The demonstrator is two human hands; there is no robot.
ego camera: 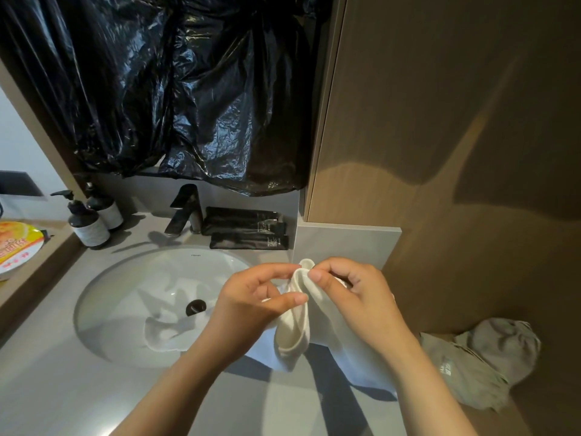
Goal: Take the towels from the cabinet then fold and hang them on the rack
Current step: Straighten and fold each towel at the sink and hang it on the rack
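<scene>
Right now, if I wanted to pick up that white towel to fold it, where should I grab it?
Probably the top edge of the towel, from above, as both hands do now: the left hand and right hand pinch it close together. The rest hangs loose, partly into the sink, so sliding the hands apart along that edge should let it drop flat.

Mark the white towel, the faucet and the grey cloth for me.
white towel (298,322): head view, on the folded strip hanging between the hands.
faucet (185,209): head view, on the dark spout behind the basin.
grey cloth (490,357): head view, on the crumpled heap at right.
</scene>
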